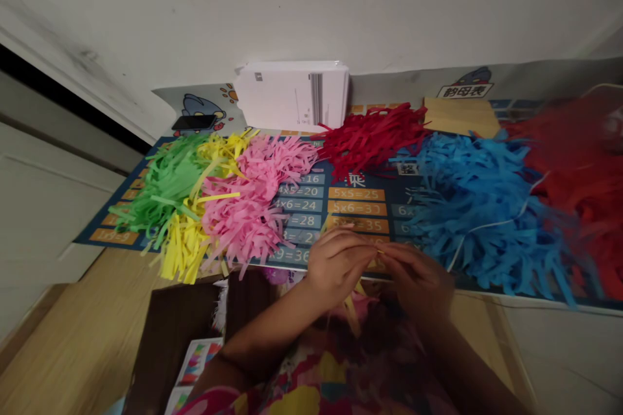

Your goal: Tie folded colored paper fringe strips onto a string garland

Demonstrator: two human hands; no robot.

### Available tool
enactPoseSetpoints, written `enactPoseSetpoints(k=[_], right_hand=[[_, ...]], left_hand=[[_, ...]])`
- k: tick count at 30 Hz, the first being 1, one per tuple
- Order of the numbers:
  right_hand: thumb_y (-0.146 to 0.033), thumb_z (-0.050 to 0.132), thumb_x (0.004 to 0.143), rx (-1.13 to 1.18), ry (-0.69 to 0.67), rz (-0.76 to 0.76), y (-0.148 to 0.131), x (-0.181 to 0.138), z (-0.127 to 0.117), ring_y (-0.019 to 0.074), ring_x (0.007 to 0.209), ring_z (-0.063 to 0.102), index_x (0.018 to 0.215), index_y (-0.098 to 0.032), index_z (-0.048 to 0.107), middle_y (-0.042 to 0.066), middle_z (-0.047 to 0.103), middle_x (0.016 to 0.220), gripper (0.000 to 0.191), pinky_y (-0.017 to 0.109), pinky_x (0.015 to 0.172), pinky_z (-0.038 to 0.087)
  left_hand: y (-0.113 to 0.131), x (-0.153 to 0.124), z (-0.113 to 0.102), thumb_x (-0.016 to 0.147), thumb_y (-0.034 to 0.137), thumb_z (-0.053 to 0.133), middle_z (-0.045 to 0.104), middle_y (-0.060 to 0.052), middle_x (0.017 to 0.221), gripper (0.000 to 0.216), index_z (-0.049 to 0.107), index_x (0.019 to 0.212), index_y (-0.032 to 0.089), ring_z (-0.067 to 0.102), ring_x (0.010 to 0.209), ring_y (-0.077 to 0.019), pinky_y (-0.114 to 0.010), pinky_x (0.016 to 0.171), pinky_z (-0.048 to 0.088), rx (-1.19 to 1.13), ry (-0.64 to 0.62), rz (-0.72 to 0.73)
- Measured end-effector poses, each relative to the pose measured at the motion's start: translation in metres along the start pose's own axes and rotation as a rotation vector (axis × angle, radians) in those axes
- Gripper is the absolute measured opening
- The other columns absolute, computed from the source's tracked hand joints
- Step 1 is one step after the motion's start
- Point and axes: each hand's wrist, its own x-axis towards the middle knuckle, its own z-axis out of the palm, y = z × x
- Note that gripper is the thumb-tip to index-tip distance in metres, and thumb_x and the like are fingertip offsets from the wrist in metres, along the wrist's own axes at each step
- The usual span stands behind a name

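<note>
My left hand (337, 260) and my right hand (419, 277) meet at the front edge of the table, fingertips pinched together. Between them is a thin yellow paper strip (351, 312), its ends hanging below the left hand; the pinched part is mostly hidden by the fingers. To the left lie fringed paper tassels: a pink bunch (248, 207), yellow tassels (183, 248) and a green bunch (168, 185). A dark red bunch (372, 137) rests beyond my hands. On the right spreads a large blue bunch (479, 214), with a white string (501, 222) across it.
A printed times-table mat (357, 211) covers the narrow table against the wall. At the back are a white box (292, 96), a dark phone (195, 122) and a tan paper piece (460, 115). More red fringe (594, 207) lies far right. Below left stands a brown open box (168, 331).
</note>
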Motion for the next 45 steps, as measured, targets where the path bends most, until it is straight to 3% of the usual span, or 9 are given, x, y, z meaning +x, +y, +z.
enactPoseSetpoints(k=[14,18,21,24,28,30,34,40,45], right_hand=[[-0.023,0.068,0.088,-0.022,0.012,-0.007,0.000,0.014,0.002,0.0198,0.080,0.076,0.089,-0.027,0.078,0.002,0.079,0.089,0.011,0.032,0.074,0.063],[-0.021,0.068,0.089,-0.026,-0.012,-0.037,0.000,0.012,0.007,0.0188,0.082,0.075,0.091,-0.028,0.077,0.001,0.079,0.091,0.012,0.031,0.075,0.062],[-0.018,0.064,0.091,-0.029,-0.073,-0.151,-0.005,0.015,0.004,0.0164,0.082,0.074,0.092,-0.028,0.075,0.000,0.078,0.090,0.014,0.028,0.074,0.060],[-0.027,0.064,0.092,-0.098,-0.123,-0.224,0.003,0.041,-0.022,0.0174,0.086,0.073,0.098,-0.028,0.074,0.001,0.078,0.095,0.011,0.030,0.077,0.059],[-0.045,0.063,0.091,-0.472,0.308,0.020,0.036,0.122,-0.112,0.0208,0.084,0.070,0.104,-0.023,0.074,0.006,0.076,0.098,0.028,0.033,0.076,0.055],[-0.050,0.058,0.092,-0.749,0.337,0.210,0.053,0.165,-0.165,0.0234,0.096,0.068,0.108,-0.019,0.074,0.012,0.074,0.108,0.038,0.035,0.086,0.051],[-0.043,0.071,0.080,-0.932,0.283,0.438,0.074,0.214,-0.231,0.0307,0.094,0.067,0.067,-0.018,0.073,0.017,0.072,0.082,0.028,0.044,0.087,0.045],[-0.045,0.078,0.071,-0.915,0.219,0.617,0.104,0.202,-0.225,0.0317,0.084,0.068,0.049,-0.017,0.063,0.016,0.066,0.062,0.039,0.043,0.079,0.047],[-0.036,0.062,0.083,-0.753,0.305,0.516,0.087,0.180,-0.227,0.0253,0.078,0.068,0.078,-0.012,0.076,0.014,0.074,0.079,0.027,0.037,0.075,0.050]], left_hand=[[-0.010,0.007,0.005,0.090,0.012,0.068,0.079,-0.001,0.094,0.014,0.071,0.098,0.022,0.074,0.094,-0.0155,-0.044,0.112,0.045,0.072,0.044,0.020],[-0.013,0.008,0.009,0.090,0.016,0.067,0.077,-0.005,0.090,0.005,0.068,0.093,0.019,0.073,0.088,-0.0174,-0.043,0.103,0.052,0.057,-0.011,-0.022],[-0.013,0.007,0.008,0.092,0.018,0.063,0.075,-0.008,0.089,0.004,0.067,0.090,0.017,0.072,0.084,-0.0186,-0.033,0.081,0.060,0.075,-0.048,-0.032],[-0.012,0.010,0.001,0.092,0.017,0.064,0.075,-0.006,0.086,0.006,0.069,0.091,0.018,0.073,0.077,-0.0158,-0.023,0.069,0.059,0.093,-0.075,-0.085],[-0.016,0.020,-0.011,0.088,0.018,0.070,0.071,0.000,0.074,0.008,0.073,0.081,0.020,0.070,0.064,-0.0105,-0.015,0.059,0.055,-0.012,-0.050,-0.167],[-0.017,0.023,-0.014,0.088,0.019,0.069,0.071,0.001,0.073,0.011,0.076,0.080,0.022,0.069,0.061,-0.0096,-0.013,0.056,0.054,-0.066,-0.061,-0.182],[-0.021,0.021,-0.012,0.088,0.024,0.068,0.074,-0.001,0.076,0.012,0.075,0.079,0.022,0.073,0.066,-0.0127,-0.015,0.059,0.056,-0.083,-0.074,-0.250],[-0.022,0.018,-0.003,0.087,0.027,0.066,0.075,-0.001,0.074,0.014,0.073,0.077,0.022,0.072,0.065,-0.0135,-0.015,0.059,0.056,-0.129,-0.122,-0.337],[-0.019,0.018,-0.010,0.085,0.029,0.069,0.076,-0.002,0.079,0.011,0.076,0.079,0.023,0.073,0.070,-0.0155,-0.018,0.063,0.057,-0.211,-0.117,-0.441]])
